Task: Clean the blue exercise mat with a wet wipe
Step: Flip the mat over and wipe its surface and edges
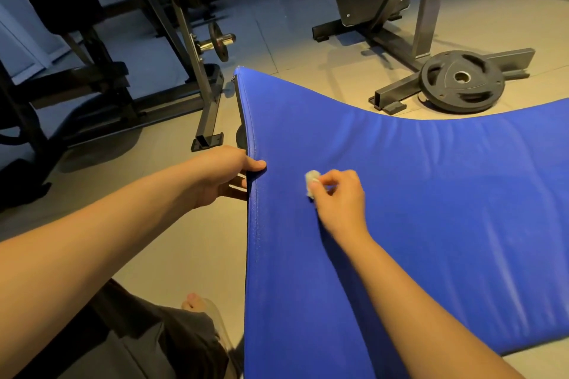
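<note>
Head view, looking down over both bare forearms. A blue mat fills the right and centre of the frame, lying on a pale tiled floor. It is thick and padded, with a smooth, slightly glossy vinyl-like cover. Shallow creases and faint pale streaks run across it. A dark band runs along its left side, and its far corner rises to a point.

The left hand grips the mat's left edge. The thumb lies flat on the blue top and the fingers curl underneath, so the edge is lifted a little off the floor.

The right hand rests on the mat just to the right of the left hand. Its fingers are curled and pinch a small white wipe, crumpled into a wad. The wipe sticks out past the fingertips and touches the blue surface near the mat's left edge.

A round black weight plate with a central hole lies on the floor beyond the mat's far edge, against the base of a grey square-tube metal frame. At left, more dark gym equipment stands on the floor, including an angled steel upright and a chrome bar with a small plate. A bare foot and dark shorts show at the bottom edge.
</note>
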`<state>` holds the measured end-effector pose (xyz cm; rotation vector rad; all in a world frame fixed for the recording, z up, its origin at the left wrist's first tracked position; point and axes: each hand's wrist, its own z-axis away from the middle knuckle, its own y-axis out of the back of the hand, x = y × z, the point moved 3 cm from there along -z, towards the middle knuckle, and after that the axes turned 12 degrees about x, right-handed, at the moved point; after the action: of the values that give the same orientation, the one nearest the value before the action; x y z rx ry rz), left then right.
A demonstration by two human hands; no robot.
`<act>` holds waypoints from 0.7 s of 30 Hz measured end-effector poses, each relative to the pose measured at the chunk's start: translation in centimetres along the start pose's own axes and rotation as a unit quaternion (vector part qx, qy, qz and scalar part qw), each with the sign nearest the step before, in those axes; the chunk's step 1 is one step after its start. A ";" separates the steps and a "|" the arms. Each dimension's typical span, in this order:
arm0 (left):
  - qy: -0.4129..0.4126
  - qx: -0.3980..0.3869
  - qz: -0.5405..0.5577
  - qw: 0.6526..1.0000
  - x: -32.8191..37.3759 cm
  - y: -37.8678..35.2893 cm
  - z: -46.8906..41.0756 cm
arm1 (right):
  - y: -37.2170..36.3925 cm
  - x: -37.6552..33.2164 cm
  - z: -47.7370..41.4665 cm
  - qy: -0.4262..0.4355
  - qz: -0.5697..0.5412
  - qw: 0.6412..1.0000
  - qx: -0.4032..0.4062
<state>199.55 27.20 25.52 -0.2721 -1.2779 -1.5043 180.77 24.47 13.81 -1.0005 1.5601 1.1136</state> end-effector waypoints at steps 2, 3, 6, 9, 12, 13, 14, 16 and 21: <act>0.000 -0.007 -0.004 1.000 0.1 -0.1 0.2 | 0.7 1.4 -0.3 -0.049 0.020 0.999 0.011; 0.000 -0.011 -0.006 1.000 0.1 -0.2 0.3 | 0.7 1.1 0.0 -0.060 0.019 0.998 0.015; -0.003 -0.005 -0.003 1.000 0.2 -0.4 0.3 | -0.7 -2.6 2.0 -0.021 -0.033 0.999 -0.003; -0.010 0.009 0.003 1.000 0.4 -0.5 0.3 | -1.8 -6.1 4.6 0.089 -0.062 0.993 -0.056; -0.015 0.020 -0.004 1.000 0.6 -0.5 0.4 | -0.9 -4.9 4.7 0.156 -0.038 0.986 -0.052; -0.017 0.024 -0.005 1.000 0.7 -0.5 0.4 | -0.3 -3.6 4.4 0.136 -0.026 0.990 -0.038; -0.016 0.026 -0.005 1.000 0.7 -0.4 0.4 | 0.1 -1.9 3.8 0.098 -0.013 0.995 -0.017; -0.014 0.024 -0.004 1.000 0.6 -0.5 0.5 | 1.0 0.9 3.0 0.008 0.021 1.000 0.010; -0.015 0.027 -0.005 1.000 0.3 -0.8 0.5 | -0.2 -2.5 4.5 -0.029 -0.038 0.999 -0.005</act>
<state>198.51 27.29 25.48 -0.2548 -1.3439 -1.4761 182.54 28.99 15.51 -1.0170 1.4598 1.0900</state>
